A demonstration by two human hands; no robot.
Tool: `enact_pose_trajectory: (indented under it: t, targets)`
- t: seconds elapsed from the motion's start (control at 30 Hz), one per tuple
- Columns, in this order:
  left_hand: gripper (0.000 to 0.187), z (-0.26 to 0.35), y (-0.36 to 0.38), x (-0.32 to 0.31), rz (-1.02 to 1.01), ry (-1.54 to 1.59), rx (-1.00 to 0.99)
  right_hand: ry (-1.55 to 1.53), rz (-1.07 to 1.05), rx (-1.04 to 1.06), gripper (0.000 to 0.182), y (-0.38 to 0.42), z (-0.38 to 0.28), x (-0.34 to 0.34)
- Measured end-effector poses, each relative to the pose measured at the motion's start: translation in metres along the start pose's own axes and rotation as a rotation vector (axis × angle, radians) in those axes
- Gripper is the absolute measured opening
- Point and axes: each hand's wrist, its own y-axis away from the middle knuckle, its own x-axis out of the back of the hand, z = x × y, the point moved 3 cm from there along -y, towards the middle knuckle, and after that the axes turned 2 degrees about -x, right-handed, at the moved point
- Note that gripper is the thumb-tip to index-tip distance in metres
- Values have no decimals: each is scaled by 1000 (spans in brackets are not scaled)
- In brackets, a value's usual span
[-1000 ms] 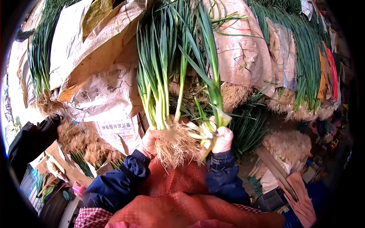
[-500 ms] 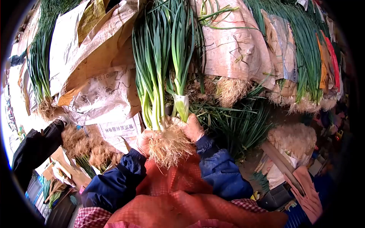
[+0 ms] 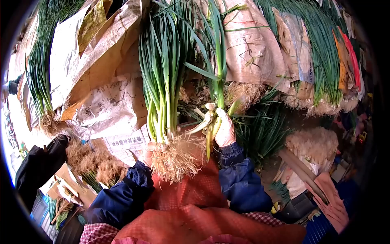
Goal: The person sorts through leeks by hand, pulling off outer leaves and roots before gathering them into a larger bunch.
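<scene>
My left hand [image 3: 148, 153] is wrapped round the base of a bundle of green onions [image 3: 164, 89], with its pale stringy roots hanging over the red apron. The bundle's leaves reach away from me to the top of the view. To its right, my right hand [image 3: 224, 128] is closed on some loose stalks [image 3: 219, 91] with peeled, yellowish outer leaves. These stalks stand apart from the main bundle. The roots partly hide the fingers of my left hand.
Woven sacks [image 3: 254, 53] cover more onions at the back. Rooted bundles [image 3: 95, 160] lie at the left, near another person's dark sleeve [image 3: 38, 166]. Loose leaves [image 3: 264, 130] lie at the right, beside a wooden bar [image 3: 302, 175].
My right hand has moved right and slightly up, away from the roots, with loose stalks in it. The bundle in my left hand has shifted slightly left.
</scene>
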Motion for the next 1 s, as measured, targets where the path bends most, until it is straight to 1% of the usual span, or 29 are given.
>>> enact_pose_trajectory:
  t: [0.07,0.1,0.13,0.17,0.2,0.23,0.27,0.3,0.33,0.37,0.4,0.47,0.5,0.53,0.57,0.6,0.63,0.67,0.7,0.73,0.77,0.8,0.83,0.87,0.9,0.93,0.97,1.0]
  targets:
    - [31,-3,2,3,6,-1,21,-73,-90,-66,41,-7,8,-13]
    - [29,-6,3,4,9,3,34,-143,-98,-70,45,-12,20,-2]
    - [29,-9,2,2,28,-11,58,-155,-132,-71,47,-16,26,-6]
    - [28,-11,1,0,47,-24,81,-87,-69,22,46,-23,36,2]
    - [28,-13,1,-5,66,-39,101,-21,-9,113,46,-27,40,-4]
    - [30,-16,-1,-12,103,-65,61,140,1,132,47,-29,42,-12]
    - [30,-15,1,-19,85,-12,70,309,-73,83,40,-23,41,-19]
    - [31,-13,2,-18,97,-15,73,664,-42,187,33,-26,57,9]
    - [32,-13,1,-18,106,-18,78,1020,-6,293,27,-21,58,-2]
    - [33,-13,0,-21,94,-3,73,1257,44,653,26,1,49,-13]
    - [33,-13,0,-27,84,15,67,1327,48,648,22,10,44,-14]
    - [35,-16,-3,-22,70,36,73,1011,200,292,20,19,37,-28]
    - [36,-18,-6,-13,67,34,98,944,110,202,16,11,37,-25]
    - [37,-18,-7,-6,61,26,119,537,-14,114,13,1,42,-28]
    - [38,-17,-7,0,59,23,123,661,27,101,12,1,36,-28]
    - [39,-9,-2,-19,56,-61,43,779,64,88,12,1,30,-30]
    - [39,-1,4,-26,45,-89,24,709,183,230,11,11,25,-34]
    - [39,6,11,-26,34,-99,19,631,245,384,9,24,22,-28]
    - [39,14,19,-28,17,-117,9,754,382,563,8,44,16,-25]
    - [39,23,27,-28,12,-136,-13,790,494,633,8,62,14,0]
    - [39,33,35,-30,8,-160,-42,812,560,753,9,83,10,26]
    - [39,40,41,-31,9,-174,-67,1114,686,793,12,108,4,48]
    - [39,48,48,-34,11,-190,-98,1245,844,820,16,130,2,89]
    - [39,56,53,-37,13,-205,-127,1153,944,756,24,151,1,115]
    - [39,62,59,-39,18,-211,-152,946,1117,467,35,169,0,122]
    - [39,66,62,-40,24,-223,-176,913,1301,485,44,185,9,164]
    - [39,70,65,-40,32,-227,-196,1135,1451,52,50,194,11,188]
    - [39,73,65,-39,40,-224,-212,1361,1472,-433,56,199,11,199]
